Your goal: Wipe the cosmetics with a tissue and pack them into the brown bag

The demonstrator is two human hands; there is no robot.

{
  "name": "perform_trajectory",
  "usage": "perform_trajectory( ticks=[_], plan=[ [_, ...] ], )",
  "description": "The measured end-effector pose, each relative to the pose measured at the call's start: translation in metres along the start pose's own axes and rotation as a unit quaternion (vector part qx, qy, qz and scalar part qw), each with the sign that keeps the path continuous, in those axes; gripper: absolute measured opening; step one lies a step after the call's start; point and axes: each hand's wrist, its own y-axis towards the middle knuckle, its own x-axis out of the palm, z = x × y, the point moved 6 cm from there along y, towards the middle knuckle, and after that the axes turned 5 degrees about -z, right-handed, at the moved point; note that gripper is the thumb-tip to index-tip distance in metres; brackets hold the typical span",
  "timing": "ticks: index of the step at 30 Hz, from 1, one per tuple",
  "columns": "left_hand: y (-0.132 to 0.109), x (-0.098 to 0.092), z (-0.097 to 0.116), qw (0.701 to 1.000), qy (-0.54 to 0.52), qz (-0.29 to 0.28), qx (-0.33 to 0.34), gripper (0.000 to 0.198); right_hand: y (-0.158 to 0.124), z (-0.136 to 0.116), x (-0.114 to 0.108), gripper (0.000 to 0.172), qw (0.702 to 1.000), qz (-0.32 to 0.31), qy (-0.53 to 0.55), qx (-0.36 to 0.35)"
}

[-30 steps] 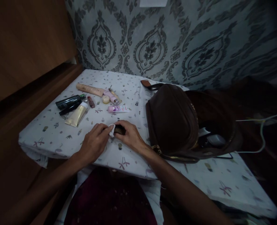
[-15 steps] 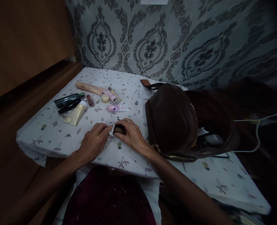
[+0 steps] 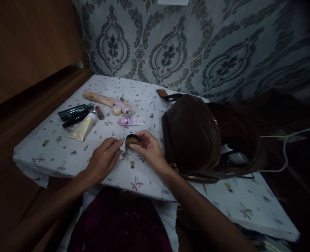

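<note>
My right hand (image 3: 151, 148) grips a small round jar (image 3: 132, 140) with a black lid and a brownish-gold side, tilted above the cloth. Pinched in my left hand (image 3: 103, 156) is a crumpled white tissue (image 3: 122, 146), held close to the jar's left side. Beyond my hands lie a pink and white tube (image 3: 130, 121), a small cream-coloured pot (image 3: 116, 110) and a lilac tube (image 3: 123, 106). Farther left are a pale gold tube (image 3: 83, 127) with a white cap, a dark green bottle (image 3: 74, 112), a small reddish lipstick-like item (image 3: 99, 112) and a long beige tube (image 3: 98, 98).
A brown leather backpack (image 3: 188, 133) lies unzipped at my right, dark and white items inside. The patterned cloth (image 3: 92, 161) covers the table. A wooden cabinet (image 3: 31, 52) stands at the left, a patterned wall (image 3: 167, 52) behind. A white cable (image 3: 285, 150) hangs at far right.
My right hand has turned the jar so more of its black lid and side shows. The tissue in my left hand has come slightly away from it.
</note>
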Motion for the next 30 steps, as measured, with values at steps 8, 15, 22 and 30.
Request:
perform_trajectory(
  ticks=[8,15,22,30],
  plan=[
    [0.006,-0.014,0.017,0.997,-0.022,0.058,0.043,0.055,-0.001,0.005,0.01,0.039,0.976,-0.042,0.194,0.089],
    [0.016,-0.022,0.022,0.996,-0.031,0.069,0.043,0.051,-0.007,0.011,0.021,0.034,0.958,-0.104,0.234,0.131],
    [0.011,-0.014,0.036,0.98,0.114,0.117,0.11,0.053,-0.004,0.015,0.022,0.03,0.918,-0.055,0.364,0.145],
    [0.003,0.0,0.039,0.959,0.205,0.079,0.18,0.037,-0.001,0.022,0.023,0.021,0.901,-0.021,0.404,0.156]
  ],
)
